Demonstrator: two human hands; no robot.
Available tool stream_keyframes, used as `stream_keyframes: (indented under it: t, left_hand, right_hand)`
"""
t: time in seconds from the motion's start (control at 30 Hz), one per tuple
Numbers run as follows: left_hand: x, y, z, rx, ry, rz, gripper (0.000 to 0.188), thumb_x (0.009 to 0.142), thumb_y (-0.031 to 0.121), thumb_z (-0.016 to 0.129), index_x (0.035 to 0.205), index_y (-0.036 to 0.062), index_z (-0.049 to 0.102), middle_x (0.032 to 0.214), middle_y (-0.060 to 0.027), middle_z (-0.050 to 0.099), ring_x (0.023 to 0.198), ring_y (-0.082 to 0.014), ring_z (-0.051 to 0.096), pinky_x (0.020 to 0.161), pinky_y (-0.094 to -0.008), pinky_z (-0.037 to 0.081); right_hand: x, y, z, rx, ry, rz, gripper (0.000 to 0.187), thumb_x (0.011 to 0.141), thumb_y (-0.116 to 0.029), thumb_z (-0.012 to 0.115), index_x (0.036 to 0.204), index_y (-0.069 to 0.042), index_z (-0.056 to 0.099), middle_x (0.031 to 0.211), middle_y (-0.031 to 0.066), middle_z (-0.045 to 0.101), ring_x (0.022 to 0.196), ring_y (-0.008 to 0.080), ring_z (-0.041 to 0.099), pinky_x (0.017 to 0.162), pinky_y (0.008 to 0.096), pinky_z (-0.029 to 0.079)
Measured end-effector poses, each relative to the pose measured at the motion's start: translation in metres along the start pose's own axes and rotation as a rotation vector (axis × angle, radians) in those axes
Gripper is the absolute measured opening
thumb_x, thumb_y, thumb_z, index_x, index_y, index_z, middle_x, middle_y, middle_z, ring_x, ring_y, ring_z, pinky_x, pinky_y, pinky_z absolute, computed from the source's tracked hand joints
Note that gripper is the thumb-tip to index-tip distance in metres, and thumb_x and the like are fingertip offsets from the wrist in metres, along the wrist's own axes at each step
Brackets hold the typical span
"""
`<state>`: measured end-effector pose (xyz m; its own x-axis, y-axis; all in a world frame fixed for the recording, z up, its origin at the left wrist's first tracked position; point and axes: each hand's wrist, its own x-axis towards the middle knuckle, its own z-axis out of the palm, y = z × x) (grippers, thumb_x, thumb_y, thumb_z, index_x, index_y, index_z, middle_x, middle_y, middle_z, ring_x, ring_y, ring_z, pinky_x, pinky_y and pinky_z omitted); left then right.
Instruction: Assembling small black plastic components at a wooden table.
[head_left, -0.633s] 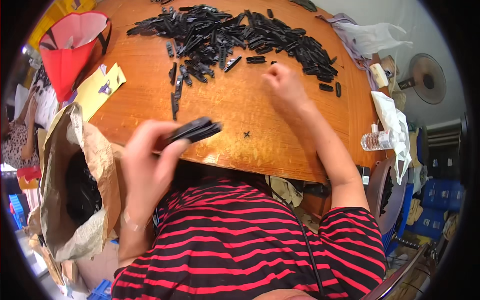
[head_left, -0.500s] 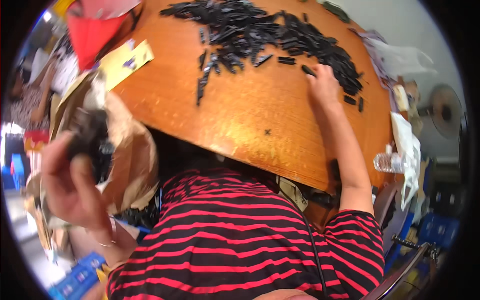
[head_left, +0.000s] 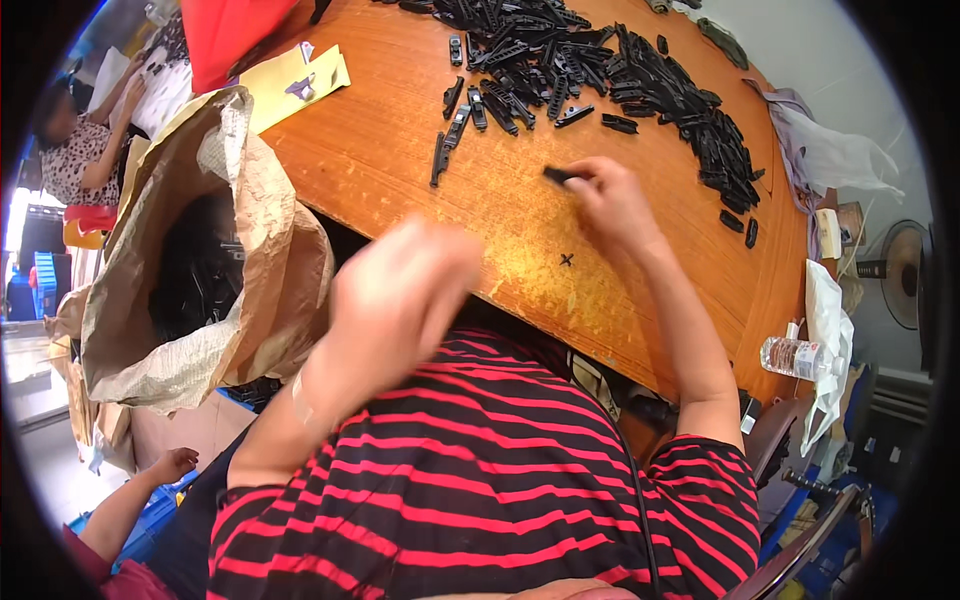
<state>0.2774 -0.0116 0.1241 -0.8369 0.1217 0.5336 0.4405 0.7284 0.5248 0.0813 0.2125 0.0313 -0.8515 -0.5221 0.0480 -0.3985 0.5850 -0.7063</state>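
Pinched in the fingers of my right hand (head_left: 612,202) is a small black plastic part (head_left: 557,175), held over the wooden table (head_left: 500,255). My left hand (head_left: 400,295) is smeared by motion above the table's near edge, right of an open paper sack (head_left: 265,300). Its fingers cannot be made out, nor whether anything is in them. Black plastic parts (head_left: 205,280) lie inside the sack. Beyond my hands, long narrow black parts (head_left: 540,70) are heaped in a pile, with several loose ones (head_left: 455,125) at its left side.
A yellow paper sheet (head_left: 300,90) and a red bag (head_left: 225,40) are at the far left. A clear bottle (head_left: 790,357) and a white plastic bag (head_left: 825,340) lie by the right edge, near a fan (head_left: 900,275). Another person's hand (head_left: 175,463) shows at lower left.
My left hand has swung right, from the sack's mouth to the table's near edge. My right hand has drawn left and nearer, away from the pile, with the black plastic part in it.
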Motion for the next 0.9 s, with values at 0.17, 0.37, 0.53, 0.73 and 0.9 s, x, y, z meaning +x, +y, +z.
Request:
stream_keyframes:
  t: [0.17,0.37,0.53,0.73,0.9]
  left_hand:
    - [0.007,-0.122,0.08,0.283,0.113,-0.411,0.028,0.079,0.015,0.071,0.1,0.0022,0.058,0.101,-0.016,0.056,0.089,-0.0335,0.059,0.073,-0.0425,0.05]
    - [0.013,-0.136,0.092,0.432,0.023,-0.454,0.025,0.077,0.017,0.072,0.092,0.0041,0.057,0.096,-0.0135,0.056,0.093,-0.032,0.057,0.075,-0.0417,0.05]
    - [0.002,-0.136,0.082,0.389,0.108,-0.415,0.021,0.078,0.014,0.071,0.091,0.0047,0.057,0.089,-0.0116,0.058,0.088,-0.0319,0.059,0.073,-0.0414,0.049]
    - [0.008,-0.114,0.088,-0.135,0.138,-0.306,0.021,0.075,0.003,0.069,0.093,0.0056,0.057,0.087,-0.0133,0.06,0.08,-0.0349,0.061,0.065,-0.0388,0.049]
    - [0.013,-0.107,0.09,-0.443,0.032,-0.556,0.019,0.078,0.0,0.07,0.092,0.0028,0.057,0.076,-0.0074,0.062,0.064,-0.0149,0.061,0.057,-0.0279,0.048]
  right_hand:
    - [-0.008,-0.028,0.047,-0.162,-0.072,-0.247,0.015,0.085,-0.014,0.064,0.097,-0.007,0.068,0.087,0.014,0.059,0.083,0.0321,0.061,0.075,0.0392,0.05]
    - [-0.005,-0.04,0.07,-0.189,-0.053,-0.249,0.017,0.087,-0.016,0.062,0.101,-0.008,0.066,0.091,0.0131,0.059,0.083,0.033,0.062,0.073,0.0401,0.051]
    - [0.014,-0.041,0.068,-0.23,0.037,-0.264,0.022,0.09,-0.019,0.061,0.107,-0.005,0.064,0.089,0.012,0.062,0.078,0.0269,0.064,0.069,0.0382,0.052]
    - [0.033,-0.068,0.055,0.568,-0.156,0.193,0.021,0.094,-0.019,0.06,0.106,-0.002,0.062,0.073,0.0014,0.06,0.054,0.0075,0.055,0.048,0.0215,0.046]
    - [0.017,-0.046,0.05,0.67,-0.221,0.221,0.018,0.093,-0.017,0.062,0.094,0.001,0.059,0.065,0.0014,0.059,0.048,0.0059,0.053,0.041,0.0194,0.042]
